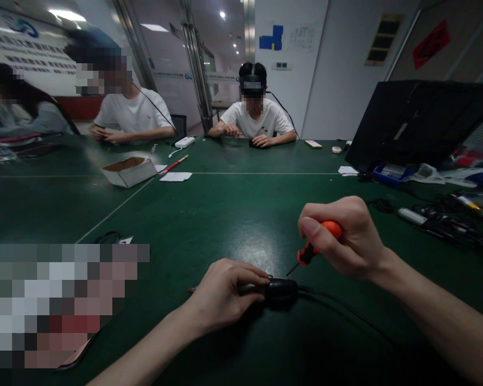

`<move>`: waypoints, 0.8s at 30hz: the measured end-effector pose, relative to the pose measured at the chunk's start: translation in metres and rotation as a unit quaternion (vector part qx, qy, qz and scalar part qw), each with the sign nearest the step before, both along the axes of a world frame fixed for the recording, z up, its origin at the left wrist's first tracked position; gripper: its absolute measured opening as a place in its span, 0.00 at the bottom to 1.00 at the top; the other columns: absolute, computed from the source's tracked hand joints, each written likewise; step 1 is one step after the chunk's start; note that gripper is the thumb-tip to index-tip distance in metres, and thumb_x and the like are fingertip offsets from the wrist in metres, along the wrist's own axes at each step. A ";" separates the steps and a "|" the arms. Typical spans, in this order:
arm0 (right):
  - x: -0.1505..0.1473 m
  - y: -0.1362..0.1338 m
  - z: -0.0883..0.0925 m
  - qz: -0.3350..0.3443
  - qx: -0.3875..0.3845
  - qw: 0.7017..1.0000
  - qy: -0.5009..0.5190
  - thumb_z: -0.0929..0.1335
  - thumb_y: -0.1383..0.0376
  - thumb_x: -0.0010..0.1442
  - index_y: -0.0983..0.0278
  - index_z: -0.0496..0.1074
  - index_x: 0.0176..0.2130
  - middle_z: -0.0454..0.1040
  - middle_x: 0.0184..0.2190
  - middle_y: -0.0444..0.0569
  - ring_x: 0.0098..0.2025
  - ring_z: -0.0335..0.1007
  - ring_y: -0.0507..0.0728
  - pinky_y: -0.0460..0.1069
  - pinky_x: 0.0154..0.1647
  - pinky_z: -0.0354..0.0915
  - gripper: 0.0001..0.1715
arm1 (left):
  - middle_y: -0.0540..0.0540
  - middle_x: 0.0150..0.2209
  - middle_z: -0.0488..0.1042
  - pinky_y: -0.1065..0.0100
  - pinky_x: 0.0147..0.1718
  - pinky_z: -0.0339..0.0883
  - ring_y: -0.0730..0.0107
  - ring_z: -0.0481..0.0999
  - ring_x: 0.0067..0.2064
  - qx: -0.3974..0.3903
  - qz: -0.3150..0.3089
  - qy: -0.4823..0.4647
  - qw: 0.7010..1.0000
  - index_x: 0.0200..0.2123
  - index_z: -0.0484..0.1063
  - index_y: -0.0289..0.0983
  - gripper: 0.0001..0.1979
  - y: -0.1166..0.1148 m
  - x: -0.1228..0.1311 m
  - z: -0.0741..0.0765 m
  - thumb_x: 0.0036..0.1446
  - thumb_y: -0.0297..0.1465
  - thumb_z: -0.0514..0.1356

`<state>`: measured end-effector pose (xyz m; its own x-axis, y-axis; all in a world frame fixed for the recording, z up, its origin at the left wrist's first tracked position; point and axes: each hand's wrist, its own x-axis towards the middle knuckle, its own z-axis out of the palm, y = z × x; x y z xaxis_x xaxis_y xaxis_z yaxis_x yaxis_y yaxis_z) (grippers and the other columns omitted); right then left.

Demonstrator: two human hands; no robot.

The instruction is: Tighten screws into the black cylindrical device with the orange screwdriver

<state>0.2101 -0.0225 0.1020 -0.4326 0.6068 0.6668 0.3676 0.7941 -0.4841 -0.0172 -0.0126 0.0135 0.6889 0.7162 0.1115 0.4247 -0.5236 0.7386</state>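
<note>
My left hand [229, 292] is closed on a black corded device [282, 289], pressing it against the green table. A greyish part of it shows between thumb and fingers, and a thin end pokes out left of the hand. Its exact kind I cannot tell. From its right end a black cable [346, 308] runs off to the right. My right hand [342, 238] grips an orange-and-black screwdriver [308, 252] in a fist. The screwdriver's shaft slants down to the left, its tip just above the device's right end; whether they touch I cannot tell.
A white open box [129, 171] and papers [176, 176] lie on the green table [209, 214] at the far left. A black monitor [418, 123], a blue tray [392, 174] and several cables [459, 228] are at the right. Several people sit opposite.
</note>
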 end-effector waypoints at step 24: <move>0.006 -0.007 0.013 0.023 -0.052 0.995 -0.077 0.67 0.56 0.64 0.66 0.69 0.40 0.76 0.30 0.45 0.28 0.71 0.48 0.43 0.28 0.64 0.15 | 0.50 0.46 0.80 0.66 0.44 0.71 0.62 0.80 0.45 0.048 0.038 0.018 0.998 0.43 0.81 0.46 0.12 -0.002 0.005 -0.018 0.56 0.27 0.65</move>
